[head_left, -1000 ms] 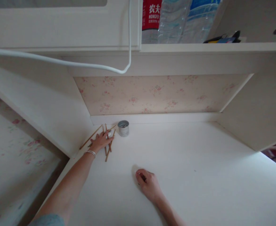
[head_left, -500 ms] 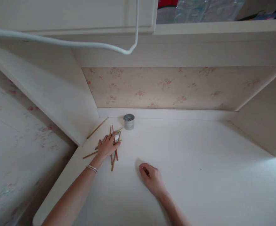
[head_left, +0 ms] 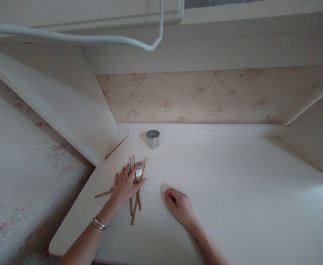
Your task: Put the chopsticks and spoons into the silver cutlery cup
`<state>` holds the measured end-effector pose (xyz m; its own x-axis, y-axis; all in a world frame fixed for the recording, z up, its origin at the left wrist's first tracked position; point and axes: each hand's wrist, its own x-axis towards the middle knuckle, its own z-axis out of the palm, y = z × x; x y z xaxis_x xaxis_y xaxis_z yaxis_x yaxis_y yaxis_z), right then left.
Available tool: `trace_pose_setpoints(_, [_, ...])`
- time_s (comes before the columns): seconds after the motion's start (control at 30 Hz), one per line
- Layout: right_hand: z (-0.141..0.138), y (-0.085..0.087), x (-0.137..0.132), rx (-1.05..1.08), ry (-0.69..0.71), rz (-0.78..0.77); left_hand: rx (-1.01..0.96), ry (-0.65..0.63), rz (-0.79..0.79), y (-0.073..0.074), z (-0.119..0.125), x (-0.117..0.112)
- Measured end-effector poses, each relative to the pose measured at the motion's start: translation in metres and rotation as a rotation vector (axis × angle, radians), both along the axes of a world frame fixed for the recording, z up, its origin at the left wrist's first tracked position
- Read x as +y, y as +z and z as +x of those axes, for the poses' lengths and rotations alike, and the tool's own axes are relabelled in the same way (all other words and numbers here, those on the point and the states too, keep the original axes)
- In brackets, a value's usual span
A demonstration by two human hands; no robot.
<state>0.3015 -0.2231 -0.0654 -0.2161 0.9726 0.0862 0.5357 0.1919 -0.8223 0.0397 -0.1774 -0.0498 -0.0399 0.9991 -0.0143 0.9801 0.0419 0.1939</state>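
Note:
My left hand (head_left: 125, 187) lies palm down, fingers spread, on a loose pile of brown chopsticks (head_left: 134, 213). A whitish, shiny spoon-like piece (head_left: 138, 172) shows among the sticks past my fingers; the rest of it is hidden. To the right, my right hand (head_left: 179, 206) rests on the table, fingers curled into a loose fist with nothing visible in it. A perforated silver metal cup (head_left: 153, 140) stands upright beyond the pile, apart from both hands. One chopstick (head_left: 117, 146) lies alone by the left side panel.
The white tabletop (head_left: 219, 176) ends in a rounded corner at the front left. White panels (head_left: 59, 95) close it in at the left and right, with floral wallpaper (head_left: 194, 97) at the back. A white tube (head_left: 95, 39) crosses overhead below a cabinet.
My left hand and the pile under it have slid toward me, away from the cup. My right hand stays put on the table. The view has tipped slightly downward.

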Motion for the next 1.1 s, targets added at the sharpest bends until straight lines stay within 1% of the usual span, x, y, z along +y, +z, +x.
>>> trace_pose_setpoints(0.1, [0.000,0.000,-0.001,0.001,-0.001,0.000,-0.006,0.012,-0.003,0.003,-0.003,0.010])
trace_pose_setpoints(0.2, [0.000,0.000,-0.001,0.004,-0.003,0.009,0.011,0.029,0.051,0.007,-0.015,0.029])
trace_pose_setpoints(0.27, [0.000,0.000,0.000,0.005,-0.005,0.009,0.023,0.062,0.108,0.009,-0.030,0.051])
trace_pose_setpoints(0.33, [0.000,-0.001,0.002,0.007,-0.008,0.005,0.048,0.099,0.164,0.011,-0.049,0.078])
trace_pose_setpoints(0.47, [0.000,-0.003,0.005,0.027,-0.026,0.008,0.097,0.120,0.104,0.013,-0.084,0.131])
trace_pose_setpoints(0.53, [-0.001,-0.003,0.006,0.030,-0.038,0.011,0.102,0.123,0.074,0.013,-0.095,0.148])
trace_pose_setpoints(0.6, [-0.001,-0.003,0.006,0.021,-0.043,0.014,0.102,0.123,0.044,0.011,-0.101,0.155])
trace_pose_setpoints(0.7, [-0.002,-0.003,0.005,0.003,-0.033,0.021,0.097,0.117,0.025,0.007,-0.105,0.150])
trace_pose_setpoints(0.8, [-0.001,-0.003,0.004,-0.011,-0.035,0.025,0.097,0.100,0.046,0.004,-0.106,0.132])
trace_pose_setpoints(0.87, [-0.001,-0.001,0.004,-0.023,-0.044,0.017,0.099,0.076,0.057,0.003,-0.105,0.113])
trace_pose_setpoints(0.93, [-0.003,0.004,0.007,-0.080,-0.029,-0.011,0.100,0.041,0.061,0.003,-0.103,0.091])
trace_pose_setpoints(1.03, [-0.010,0.017,0.019,-0.201,0.051,-0.043,0.097,-0.006,0.075,0.000,-0.101,0.057])
trace_pose_setpoints(1.1, [-0.019,0.029,0.035,-0.244,0.108,-0.036,0.087,-0.031,0.098,-0.003,-0.100,0.038])
